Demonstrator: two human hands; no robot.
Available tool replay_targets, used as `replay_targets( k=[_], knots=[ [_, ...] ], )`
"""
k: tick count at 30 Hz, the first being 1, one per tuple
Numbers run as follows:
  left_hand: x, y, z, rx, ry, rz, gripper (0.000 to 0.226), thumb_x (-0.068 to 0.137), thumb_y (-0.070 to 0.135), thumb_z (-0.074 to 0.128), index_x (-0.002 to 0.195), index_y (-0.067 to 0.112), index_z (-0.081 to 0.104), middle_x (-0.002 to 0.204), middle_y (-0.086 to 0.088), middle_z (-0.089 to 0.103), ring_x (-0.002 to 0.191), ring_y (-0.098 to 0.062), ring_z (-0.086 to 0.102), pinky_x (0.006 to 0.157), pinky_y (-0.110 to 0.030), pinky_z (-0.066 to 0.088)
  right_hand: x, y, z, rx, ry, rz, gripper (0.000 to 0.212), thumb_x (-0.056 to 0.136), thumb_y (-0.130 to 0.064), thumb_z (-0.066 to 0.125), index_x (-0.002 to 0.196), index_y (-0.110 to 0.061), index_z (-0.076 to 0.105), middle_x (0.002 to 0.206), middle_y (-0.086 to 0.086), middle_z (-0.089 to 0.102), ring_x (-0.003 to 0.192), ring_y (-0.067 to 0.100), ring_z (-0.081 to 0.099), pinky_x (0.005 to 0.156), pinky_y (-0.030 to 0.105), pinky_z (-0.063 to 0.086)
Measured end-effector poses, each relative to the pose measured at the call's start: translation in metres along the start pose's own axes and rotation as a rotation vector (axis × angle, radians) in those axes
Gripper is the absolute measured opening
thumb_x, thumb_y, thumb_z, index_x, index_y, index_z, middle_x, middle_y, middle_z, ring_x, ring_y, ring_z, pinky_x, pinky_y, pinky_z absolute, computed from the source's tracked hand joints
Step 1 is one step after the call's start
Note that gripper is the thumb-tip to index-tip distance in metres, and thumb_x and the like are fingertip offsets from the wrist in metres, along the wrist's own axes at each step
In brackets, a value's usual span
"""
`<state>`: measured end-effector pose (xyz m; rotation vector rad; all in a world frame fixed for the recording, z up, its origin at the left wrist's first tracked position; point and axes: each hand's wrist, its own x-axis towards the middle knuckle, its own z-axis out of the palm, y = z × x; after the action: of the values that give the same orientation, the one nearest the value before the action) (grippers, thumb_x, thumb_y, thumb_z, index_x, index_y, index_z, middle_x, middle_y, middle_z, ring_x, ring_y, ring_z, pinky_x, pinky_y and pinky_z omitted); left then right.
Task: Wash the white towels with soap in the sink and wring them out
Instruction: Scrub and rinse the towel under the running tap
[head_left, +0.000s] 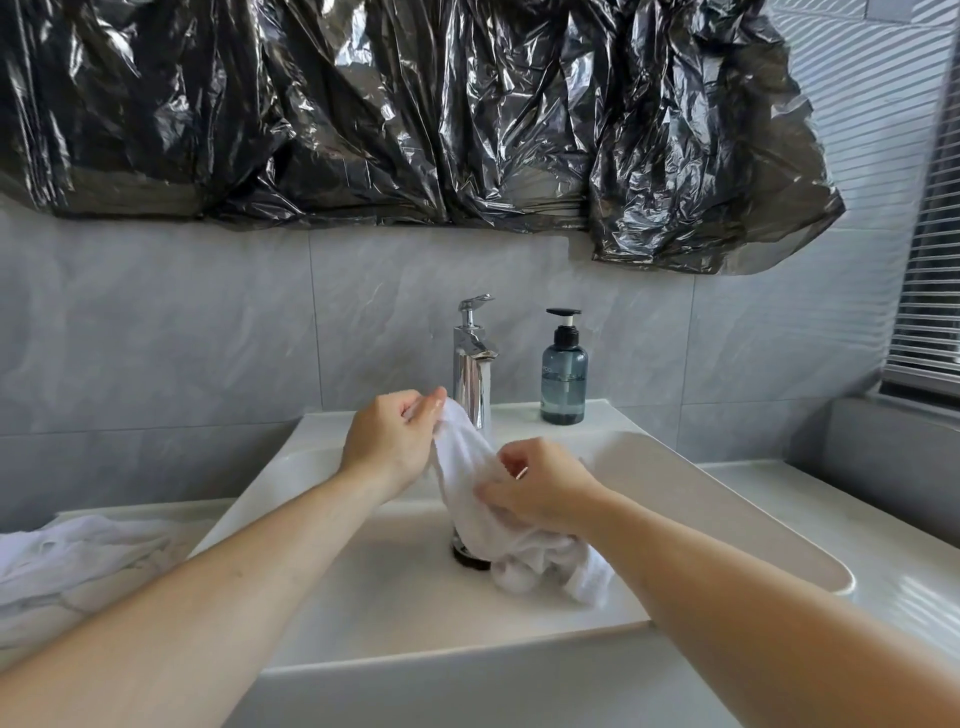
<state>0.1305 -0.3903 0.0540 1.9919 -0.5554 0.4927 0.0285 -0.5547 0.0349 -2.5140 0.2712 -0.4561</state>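
A wet white towel (470, 467) hangs over the white sink (727, 509), its lower end bunched on the basin floor beside the dark drain (467, 561). My left hand (389, 441) pinches the towel's upper end just in front of the chrome faucet (472, 364). My right hand (540, 483) grips the towel lower down, fingers curled into the cloth. A stream of water runs from the faucet spout behind the towel. A dark blue pump bottle of soap (564, 374) stands on the sink's back ledge, right of the faucet.
More white towels (67, 561) lie crumpled on the counter at the left. Black plastic sheeting (415, 114) covers the wall above the grey tiles. A window blind (930, 260) and a ledge are at the right.
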Motion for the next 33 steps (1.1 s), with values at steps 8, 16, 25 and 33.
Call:
replay_targets(
  k=[8,16,25,33],
  knots=[
    [0.003,-0.013,-0.011,0.385,-0.106,-0.157,0.028,0.093,0.031,0.068,0.118,0.029,0.054,0.115,0.006,0.055,0.105,-0.024,0.056,0.082,-0.033,0.043,0.008,0.007,-0.009,0.243,0.282,0.009,0.028,0.092,-0.015,0.049,0.106,-0.029,0.069,0.092,-0.009,0.073,0.089,0.018,0.067,0.08,0.036,0.056],
    [-0.015,0.003,0.011,0.247,-0.383,0.161,0.026,0.083,0.055,0.07,0.105,0.042,0.067,0.106,0.024,0.069,0.103,-0.005,0.063,0.088,-0.031,0.053,0.005,-0.007,-0.008,0.33,0.339,-0.065,0.017,0.085,-0.019,0.063,0.079,-0.032,0.072,0.078,-0.012,0.073,0.071,0.007,0.065,0.06,0.025,0.051],
    [-0.002,0.005,0.008,0.136,-0.028,0.075,0.025,0.102,0.02,0.04,0.091,0.032,0.06,0.084,0.003,0.066,0.086,-0.03,0.061,0.073,-0.04,0.051,0.007,-0.002,-0.002,0.291,0.219,-0.064,0.025,0.083,-0.048,0.078,0.105,-0.037,0.075,0.097,-0.018,0.073,0.088,-0.001,0.067,0.08,0.025,0.055],
    [-0.002,0.008,-0.001,0.163,0.097,0.026,0.025,0.1,0.035,0.041,0.08,0.025,0.053,0.081,0.0,0.064,0.081,-0.031,0.058,0.064,-0.038,0.041,0.006,0.004,-0.004,0.083,0.143,-0.002,0.04,0.089,-0.029,0.063,0.05,-0.029,0.055,0.045,-0.008,0.041,0.055,0.016,0.035,0.054,0.032,0.031]
  ],
)
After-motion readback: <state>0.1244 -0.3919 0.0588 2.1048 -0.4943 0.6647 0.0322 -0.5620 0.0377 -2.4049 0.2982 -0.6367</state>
